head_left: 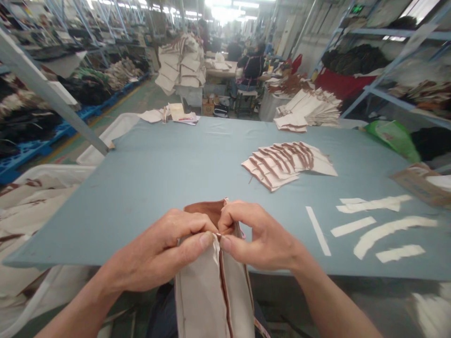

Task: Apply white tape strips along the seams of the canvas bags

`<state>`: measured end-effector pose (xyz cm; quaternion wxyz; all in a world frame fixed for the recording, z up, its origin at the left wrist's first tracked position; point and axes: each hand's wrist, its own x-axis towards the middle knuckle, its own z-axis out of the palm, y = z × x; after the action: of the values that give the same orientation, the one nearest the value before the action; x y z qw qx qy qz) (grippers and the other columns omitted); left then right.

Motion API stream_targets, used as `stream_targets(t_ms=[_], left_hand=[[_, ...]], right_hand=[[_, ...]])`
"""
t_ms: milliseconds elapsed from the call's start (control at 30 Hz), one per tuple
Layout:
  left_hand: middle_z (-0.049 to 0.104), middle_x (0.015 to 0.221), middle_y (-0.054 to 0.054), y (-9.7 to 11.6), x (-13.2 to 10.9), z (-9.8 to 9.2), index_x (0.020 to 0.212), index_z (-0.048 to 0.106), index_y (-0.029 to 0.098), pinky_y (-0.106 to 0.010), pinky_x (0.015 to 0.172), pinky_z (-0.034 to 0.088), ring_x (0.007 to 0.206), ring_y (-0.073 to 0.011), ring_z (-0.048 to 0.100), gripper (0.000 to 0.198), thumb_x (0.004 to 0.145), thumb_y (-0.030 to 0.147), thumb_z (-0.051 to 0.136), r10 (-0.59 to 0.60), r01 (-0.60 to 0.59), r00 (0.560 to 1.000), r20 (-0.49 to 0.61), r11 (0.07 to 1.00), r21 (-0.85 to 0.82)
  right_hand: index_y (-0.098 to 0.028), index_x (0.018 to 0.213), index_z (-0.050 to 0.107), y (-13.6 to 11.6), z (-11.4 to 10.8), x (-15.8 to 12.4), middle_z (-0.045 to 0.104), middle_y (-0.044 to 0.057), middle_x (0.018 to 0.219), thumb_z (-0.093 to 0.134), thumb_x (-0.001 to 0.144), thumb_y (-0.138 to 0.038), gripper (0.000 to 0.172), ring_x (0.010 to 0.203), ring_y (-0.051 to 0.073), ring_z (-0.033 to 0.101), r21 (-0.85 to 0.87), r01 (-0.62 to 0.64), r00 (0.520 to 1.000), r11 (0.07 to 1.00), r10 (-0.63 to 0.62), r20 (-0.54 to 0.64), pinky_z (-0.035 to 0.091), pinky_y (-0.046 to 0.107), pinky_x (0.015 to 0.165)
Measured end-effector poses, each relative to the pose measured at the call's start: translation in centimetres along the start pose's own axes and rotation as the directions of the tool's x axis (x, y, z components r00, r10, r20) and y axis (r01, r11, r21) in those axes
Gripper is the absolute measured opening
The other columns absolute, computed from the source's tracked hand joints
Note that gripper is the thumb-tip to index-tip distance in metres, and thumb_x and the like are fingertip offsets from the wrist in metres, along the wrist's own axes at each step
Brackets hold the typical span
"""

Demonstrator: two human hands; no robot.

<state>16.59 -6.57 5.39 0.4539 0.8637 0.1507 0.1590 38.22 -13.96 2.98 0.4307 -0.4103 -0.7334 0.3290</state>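
Observation:
A cream fabric piece [199,300] with a brown seam down its middle hangs over the table's near edge, its brown inner side [207,208] showing at the top. My left hand [165,249] pinches the top edge just left of the seam, thumb in front and fingers behind. On the other side of the seam, my right hand [255,234] grips the same edge between thumb and curled fingers. The two thumbs nearly meet, and a small white strip [216,249] sticks out below the left thumb. The fingertips behind the fabric are partly hidden.
Fanned cream pieces with brown edges [285,162] lie on the blue-grey table [158,169]. Several pale strips [384,234] are at the right, near a cardboard box [419,185]. Another stack [310,108] sits at the far edge. White bins [49,173] stand left.

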Motion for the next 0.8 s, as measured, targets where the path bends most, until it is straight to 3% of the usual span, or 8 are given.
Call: stream_targets(t_ms=[167, 333, 433, 567, 700, 800], left_hand=[[0.053, 0.065, 0.009, 0.0, 0.0, 0.3, 0.074, 0.066, 0.017, -0.017, 0.056, 0.034, 0.058, -0.0065, 0.043, 0.023, 0.093, 0.031, 0.070, -0.077, 0.074, 0.996, -0.055, 0.995, -0.062], [0.057, 0.064, 0.008, 0.3, -0.1, 0.0, 0.074, 0.068, 0.017, -0.017, 0.059, 0.038, 0.059, -0.0070, 0.049, 0.024, 0.096, 0.025, 0.062, -0.149, 0.149, 0.988, -0.036, 0.989, -0.005], [0.063, 0.067, 0.006, 0.7, -0.5, -0.4, 0.076, 0.070, 0.017, -0.018, 0.062, 0.040, 0.063, -0.0084, 0.054, 0.027, 0.098, 0.022, 0.055, -0.171, 0.172, 0.985, -0.012, 0.983, 0.064], [0.065, 0.069, 0.004, 1.3, -0.6, -0.8, 0.079, 0.072, 0.018, -0.019, 0.064, 0.042, 0.065, -0.0107, 0.056, 0.029, 0.098, 0.026, 0.052, -0.213, 0.211, 0.977, 0.010, 0.975, 0.072], [0.063, 0.069, 0.005, 1.0, -0.6, -0.4, 0.076, 0.068, 0.018, -0.019, 0.064, 0.042, 0.066, -0.0107, 0.054, 0.023, 0.092, 0.032, 0.061, -0.262, 0.263, 0.965, -0.013, 0.965, 0.021], [0.061, 0.068, 0.007, 0.5, -0.6, -0.1, 0.076, 0.067, 0.017, -0.017, 0.061, 0.040, 0.063, -0.0088, 0.050, 0.026, 0.096, 0.033, 0.063, -0.243, 0.243, 0.970, -0.027, 0.970, -0.013]], right_hand=[[-0.023, 0.075, 0.054, -0.6, 0.7, -0.1, 0.067, -0.004, 0.071, 0.061, 0.086, -0.016, 0.016, 0.066, 0.013, 0.056, -0.147, -0.008, 0.997, 0.989, -0.004, -0.077, 0.043, 0.029, 0.074], [-0.022, 0.079, 0.060, -0.5, 0.6, -0.3, 0.072, -0.001, 0.075, 0.064, 0.091, -0.017, 0.013, 0.070, 0.015, 0.061, -0.221, 0.020, 0.998, 0.975, -0.033, -0.057, 0.042, 0.031, 0.077], [-0.021, 0.082, 0.062, -0.5, 0.5, -0.3, 0.074, 0.000, 0.078, 0.066, 0.094, -0.018, 0.013, 0.072, 0.015, 0.063, -0.200, 0.023, 0.999, 0.979, -0.031, -0.038, 0.044, 0.031, 0.080], [-0.022, 0.080, 0.062, -0.7, 0.5, 0.0, 0.073, -0.001, 0.076, 0.066, 0.094, -0.017, 0.016, 0.069, 0.014, 0.062, -0.143, 0.007, 1.000, 0.990, -0.011, -0.022, 0.045, 0.027, 0.075], [-0.021, 0.078, 0.062, -0.7, 0.5, 0.0, 0.073, -0.001, 0.075, 0.068, 0.093, -0.016, 0.016, 0.067, 0.013, 0.061, -0.146, -0.015, 1.000, 0.989, 0.012, -0.018, 0.044, 0.025, 0.069], [-0.021, 0.081, 0.065, -0.3, 0.3, 0.0, 0.075, -0.001, 0.077, 0.069, 0.093, -0.016, 0.014, 0.068, 0.013, 0.063, -0.153, -0.026, 1.000, 0.988, 0.025, -0.007, 0.043, 0.024, 0.069]])
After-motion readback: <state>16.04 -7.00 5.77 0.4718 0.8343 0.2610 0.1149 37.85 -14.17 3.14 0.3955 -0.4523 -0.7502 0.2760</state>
